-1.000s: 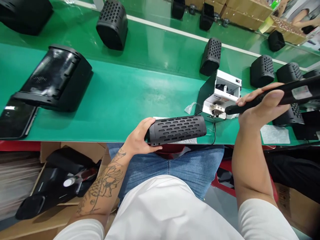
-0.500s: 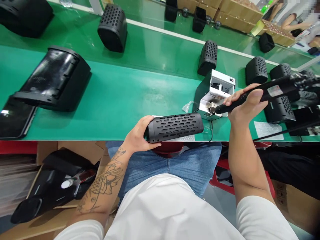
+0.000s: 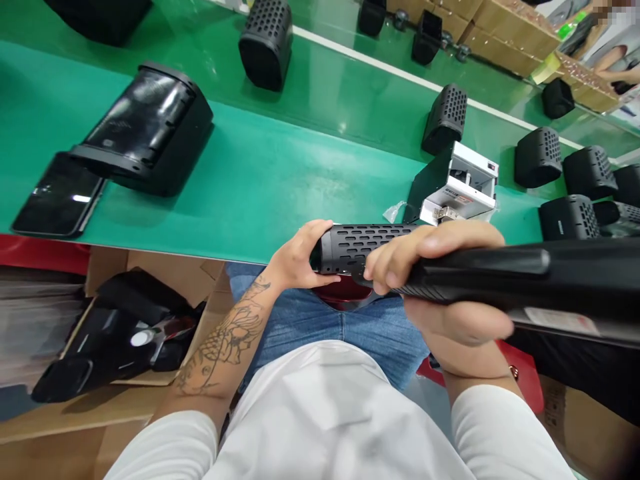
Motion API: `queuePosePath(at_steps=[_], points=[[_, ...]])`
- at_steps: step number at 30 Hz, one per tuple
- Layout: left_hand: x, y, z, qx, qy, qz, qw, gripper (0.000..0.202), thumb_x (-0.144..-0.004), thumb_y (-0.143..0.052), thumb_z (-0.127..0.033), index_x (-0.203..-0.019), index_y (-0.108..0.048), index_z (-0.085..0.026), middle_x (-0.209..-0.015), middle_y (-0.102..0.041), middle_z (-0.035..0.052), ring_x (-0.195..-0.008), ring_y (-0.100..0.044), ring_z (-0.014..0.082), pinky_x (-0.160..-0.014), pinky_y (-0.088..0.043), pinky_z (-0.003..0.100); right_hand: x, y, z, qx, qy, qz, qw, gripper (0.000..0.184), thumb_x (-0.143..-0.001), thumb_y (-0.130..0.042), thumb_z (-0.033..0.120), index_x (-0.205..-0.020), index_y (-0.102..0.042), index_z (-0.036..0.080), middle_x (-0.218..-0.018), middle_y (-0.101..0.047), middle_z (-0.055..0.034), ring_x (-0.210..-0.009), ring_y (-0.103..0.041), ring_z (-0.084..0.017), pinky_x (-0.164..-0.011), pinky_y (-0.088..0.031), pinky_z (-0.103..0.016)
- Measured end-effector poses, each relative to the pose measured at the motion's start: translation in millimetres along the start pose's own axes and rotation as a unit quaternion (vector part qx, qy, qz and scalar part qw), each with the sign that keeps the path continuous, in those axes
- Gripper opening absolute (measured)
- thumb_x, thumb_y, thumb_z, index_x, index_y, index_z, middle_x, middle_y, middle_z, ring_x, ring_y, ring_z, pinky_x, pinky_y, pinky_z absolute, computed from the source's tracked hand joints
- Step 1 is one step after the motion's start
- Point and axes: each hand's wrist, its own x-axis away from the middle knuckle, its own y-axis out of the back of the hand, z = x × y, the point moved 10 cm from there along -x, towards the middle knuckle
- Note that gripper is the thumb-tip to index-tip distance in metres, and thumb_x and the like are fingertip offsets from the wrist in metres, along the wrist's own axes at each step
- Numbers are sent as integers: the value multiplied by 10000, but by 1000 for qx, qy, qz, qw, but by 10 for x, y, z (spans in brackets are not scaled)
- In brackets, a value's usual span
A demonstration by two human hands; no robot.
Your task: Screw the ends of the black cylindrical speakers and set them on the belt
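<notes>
My left hand (image 3: 295, 260) grips one end of a black perforated housing (image 3: 347, 248), which lies on its side at the table's front edge above my lap. Its thumb and fingers wrap around that end. In my right hand (image 3: 453, 323) is a black electric screwdriver (image 3: 540, 280), held almost level with its working end pointing left over the housing. The right fingers curl around the tool and hide the housing's right part. The screwdriver's tip cannot be made out clearly. Behind the right hand stands a white and black screw feeder (image 3: 463, 183).
On the green table (image 3: 300, 180), a larger black glossy housing (image 3: 150, 133) rests at left, overlapping a phone (image 3: 60, 193). Several perforated housings, such as one (image 3: 267, 43), stand farther back. A small plastic bag (image 3: 395, 211) lies by the feeder. Cardboard boxes (image 3: 505, 27) line the far side.
My right hand has brought the screwdriver from the screw feeder left and nearer, over the housing. My left hand still holds the housing. The view has shifted slightly.
</notes>
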Motion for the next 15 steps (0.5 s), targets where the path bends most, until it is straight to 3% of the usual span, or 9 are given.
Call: queuePosePath(at_steps=[3, 5, 8, 12, 15], points=[[-3, -20, -28, 3, -4, -8, 1000, 1339, -952, -1088, -644, -1983, -336, -238, -1790, -706, 273, -1678, -746, 505, -1391, -686, 704, -123, -182, -146, -34, 90, -29, 995, 536, -1021, -927, 860, -1349, -820, 449, -775, -769, 53, -533, -675, -241, -580, -662, -445], [-4, -17, -36, 12, -8, -19, 1000, 1320, -967, -1073, -655, -1987, -346, -239, -1789, -705, 271, -1677, -747, 503, -1383, -692, 706, -175, -224, -294, -29, 82, -27, 996, 488, -1029, -933, 839, -1305, -832, 449, -745, -745, 51, -500, -650, -245, -555, -644, -457], [-4, -23, -30, 28, -7, -25, 999, 1338, -923, -1115, -600, -1981, -380, -235, -1805, -698, 284, -1678, -746, 513, -1399, -679, 691, -204, -209, -418, -13, 52, -18, 998, 569, -997, -916, 918, -1165, -789, 389, -693, -682, 45, -488, -649, -246, -563, -650, -465], [-18, -58, -1, 36, 9, -12, 999, 1371, -853, -1156, -551, -1960, -408, -241, -1800, -712, 279, -1669, -750, 522, -1421, -657, 694, -228, -231, -403, 7, 52, 4, 999, 579, -944, -996, 869, -1059, -739, 363, -655, -649, 74, -456, -597, -193, -530, -620, -394], [-40, -31, -28, 44, -1, -26, 999, 1303, -888, -1125, -561, -1938, -434, -217, -1765, -730, 281, -1644, -765, 508, -1408, -668, 674, -251, -294, -414, -8, 54, 33, 998, 551, -947, -1028, 817, -1055, -745, 357, -660, -650, 86, -452, -586, -167, -543, -620, -365]])
